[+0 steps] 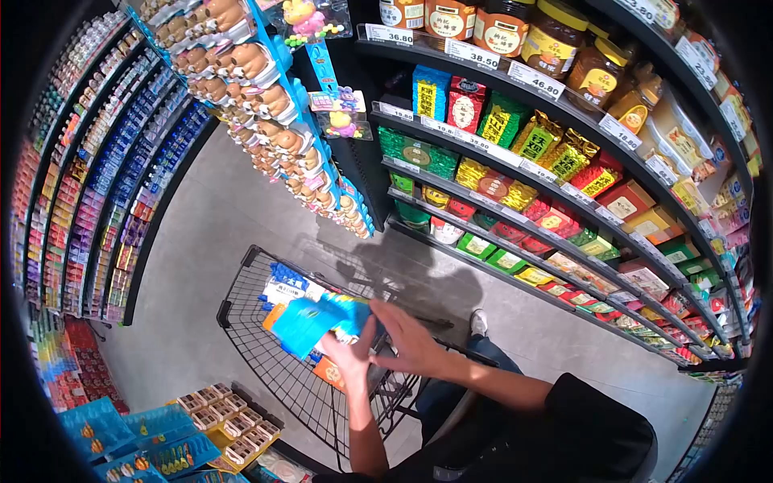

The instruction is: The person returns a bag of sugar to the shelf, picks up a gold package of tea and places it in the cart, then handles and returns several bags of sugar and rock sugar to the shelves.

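A bright blue package with a patterned blue, white and yellow part is over the shopping cart. My left hand is closed on its near right side. Close beside it, my right hand has its fingers stretched toward the package's right end, fingertips right at the edge. Behind the package, a blue-and-white packet shows in the cart. An orange packet lies lower in the basket, partly covered by the package and my left hand.
Shelves of jars and tea packs line the right side. A blue rack of brown figure-like toys stands ahead. Curved shelves of small goods are at left. Blue display boxes stand at lower left. Grey floor surrounds the cart.
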`<act>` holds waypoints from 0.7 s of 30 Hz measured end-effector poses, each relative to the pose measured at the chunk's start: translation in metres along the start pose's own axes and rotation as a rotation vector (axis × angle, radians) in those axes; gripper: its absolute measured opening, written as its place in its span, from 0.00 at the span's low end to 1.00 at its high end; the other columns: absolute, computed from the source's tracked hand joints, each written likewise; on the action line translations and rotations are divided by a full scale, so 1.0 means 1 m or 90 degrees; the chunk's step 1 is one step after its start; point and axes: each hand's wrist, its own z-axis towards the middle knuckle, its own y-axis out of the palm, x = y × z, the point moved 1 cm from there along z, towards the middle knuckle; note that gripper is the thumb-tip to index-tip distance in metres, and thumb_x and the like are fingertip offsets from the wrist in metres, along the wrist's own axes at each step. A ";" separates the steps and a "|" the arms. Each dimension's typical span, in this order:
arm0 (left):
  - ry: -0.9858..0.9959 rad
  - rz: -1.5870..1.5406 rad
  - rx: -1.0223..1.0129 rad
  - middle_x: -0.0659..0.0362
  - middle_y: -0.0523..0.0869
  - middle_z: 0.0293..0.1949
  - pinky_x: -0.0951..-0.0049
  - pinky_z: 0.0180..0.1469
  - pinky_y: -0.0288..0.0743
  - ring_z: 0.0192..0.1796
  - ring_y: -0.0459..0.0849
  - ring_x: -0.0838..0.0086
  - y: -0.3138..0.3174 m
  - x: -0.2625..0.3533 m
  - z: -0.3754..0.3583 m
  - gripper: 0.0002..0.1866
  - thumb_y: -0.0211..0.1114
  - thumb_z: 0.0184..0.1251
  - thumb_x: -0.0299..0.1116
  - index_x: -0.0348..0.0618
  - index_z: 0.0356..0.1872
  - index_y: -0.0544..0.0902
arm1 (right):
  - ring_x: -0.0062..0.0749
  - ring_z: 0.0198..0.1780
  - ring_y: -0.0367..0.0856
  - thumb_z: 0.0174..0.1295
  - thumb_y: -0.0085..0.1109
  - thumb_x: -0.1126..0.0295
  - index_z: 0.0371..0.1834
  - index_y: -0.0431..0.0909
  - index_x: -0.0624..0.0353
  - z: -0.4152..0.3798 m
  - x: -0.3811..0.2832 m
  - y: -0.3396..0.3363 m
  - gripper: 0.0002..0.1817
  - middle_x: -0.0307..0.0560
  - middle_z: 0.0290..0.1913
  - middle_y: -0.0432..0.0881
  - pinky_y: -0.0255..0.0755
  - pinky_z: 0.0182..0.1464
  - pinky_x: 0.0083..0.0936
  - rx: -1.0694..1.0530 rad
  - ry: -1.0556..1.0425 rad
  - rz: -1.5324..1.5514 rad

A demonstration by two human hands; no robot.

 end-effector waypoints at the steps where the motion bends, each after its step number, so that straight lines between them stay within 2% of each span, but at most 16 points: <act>1: -0.030 0.038 -0.047 0.51 0.79 0.50 0.68 0.56 0.73 0.51 0.79 0.67 0.007 0.013 -0.004 0.34 0.80 0.44 0.26 0.33 0.55 0.71 | 0.54 0.68 0.65 0.49 0.70 0.66 0.72 0.54 0.64 0.001 0.001 -0.001 0.48 0.60 0.68 0.65 0.60 0.69 0.41 0.024 0.017 -0.011; 3: 0.111 0.069 -0.082 0.52 0.80 0.47 0.68 0.53 0.74 0.48 0.80 0.67 0.021 0.037 -0.009 0.33 0.81 0.44 0.29 0.33 0.52 0.74 | 0.54 0.67 0.67 0.47 0.72 0.66 0.72 0.56 0.63 0.001 0.007 -0.007 0.48 0.60 0.67 0.67 0.63 0.67 0.40 0.052 0.049 -0.008; 4: 0.013 0.076 -0.111 0.52 0.80 0.48 0.68 0.52 0.74 0.49 0.79 0.67 0.025 0.039 -0.011 0.34 0.82 0.44 0.33 0.35 0.53 0.74 | 0.56 0.65 0.69 0.47 0.72 0.67 0.71 0.57 0.62 -0.003 0.010 -0.012 0.47 0.61 0.65 0.68 0.65 0.66 0.40 0.071 0.095 0.019; 5: 0.015 0.071 -0.110 0.52 0.80 0.48 0.68 0.52 0.74 0.49 0.79 0.67 0.031 0.041 -0.011 0.34 0.82 0.44 0.33 0.35 0.53 0.74 | 0.57 0.64 0.71 0.47 0.71 0.68 0.71 0.57 0.61 -0.008 0.016 -0.017 0.46 0.61 0.64 0.70 0.67 0.65 0.39 0.088 0.140 0.044; 6: 0.093 0.120 -0.124 0.53 0.79 0.48 0.69 0.52 0.73 0.49 0.79 0.68 0.039 0.043 -0.011 0.35 0.82 0.44 0.35 0.35 0.53 0.74 | 0.49 0.59 0.77 0.51 0.71 0.69 0.70 0.59 0.60 -0.011 0.024 -0.021 0.42 0.59 0.60 0.75 0.72 0.60 0.35 0.096 0.157 0.040; 7: 0.166 0.173 -0.139 0.53 0.79 0.48 0.69 0.52 0.73 0.50 0.78 0.69 0.044 0.046 -0.013 0.36 0.82 0.43 0.37 0.36 0.54 0.75 | 0.49 0.59 0.77 0.51 0.71 0.69 0.70 0.59 0.60 -0.018 0.028 -0.027 0.42 0.59 0.60 0.75 0.72 0.60 0.35 0.094 0.159 0.037; 8: 0.193 0.218 -0.185 0.53 0.78 0.53 0.70 0.57 0.70 0.56 0.76 0.70 0.045 0.049 -0.013 0.32 0.76 0.54 0.39 0.37 0.58 0.74 | 0.42 0.58 0.78 0.53 0.71 0.69 0.69 0.59 0.61 -0.020 0.029 -0.037 0.40 0.57 0.59 0.76 0.72 0.59 0.33 0.112 0.231 0.209; 9: 0.188 0.216 -0.186 0.53 0.78 0.53 0.70 0.57 0.70 0.56 0.76 0.70 0.048 0.044 -0.010 0.32 0.76 0.54 0.39 0.37 0.58 0.74 | 0.36 0.56 0.79 0.55 0.71 0.70 0.68 0.60 0.63 -0.022 0.030 -0.046 0.39 0.55 0.58 0.77 0.73 0.59 0.30 0.130 0.304 0.381; 10: 0.082 0.042 -0.300 0.52 0.77 0.56 0.69 0.60 0.69 0.59 0.75 0.69 0.053 0.029 -0.006 0.31 0.73 0.59 0.39 0.36 0.61 0.72 | 0.27 0.56 0.77 0.58 0.69 0.71 0.67 0.60 0.65 -0.026 0.036 -0.051 0.36 0.51 0.58 0.77 0.73 0.58 0.26 0.163 0.293 0.495; 11: -0.025 -0.138 -0.405 0.51 0.75 0.59 0.68 0.62 0.67 0.62 0.74 0.68 0.059 0.022 -0.003 0.31 0.69 0.64 0.40 0.35 0.64 0.70 | 0.29 0.57 0.78 0.59 0.68 0.74 0.67 0.61 0.67 -0.027 0.038 -0.061 0.35 0.50 0.59 0.77 0.72 0.61 0.27 0.170 0.287 0.569; 12: -0.074 -0.223 -0.493 0.53 0.75 0.61 0.70 0.65 0.65 0.63 0.72 0.70 0.062 0.024 -0.003 0.27 0.60 0.72 0.35 0.37 0.68 0.66 | 0.29 0.57 0.77 0.59 0.68 0.75 0.67 0.62 0.66 -0.029 0.042 -0.069 0.34 0.50 0.59 0.77 0.71 0.61 0.28 0.172 0.302 0.574; 15: -0.160 -0.343 -0.515 0.54 0.75 0.62 0.71 0.65 0.65 0.64 0.72 0.72 0.070 0.017 -0.013 0.28 0.60 0.72 0.34 0.37 0.69 0.65 | 0.29 0.59 0.76 0.58 0.68 0.76 0.66 0.63 0.64 -0.034 0.041 -0.091 0.33 0.48 0.59 0.77 0.70 0.63 0.28 0.141 0.325 0.565; 21: -0.133 -0.343 -0.483 0.55 0.75 0.62 0.71 0.65 0.65 0.63 0.73 0.73 0.074 0.023 -0.018 0.29 0.61 0.71 0.32 0.37 0.70 0.65 | 0.28 0.59 0.76 0.59 0.67 0.76 0.66 0.65 0.62 -0.029 0.040 -0.105 0.31 0.47 0.60 0.78 0.69 0.63 0.28 0.087 0.322 0.575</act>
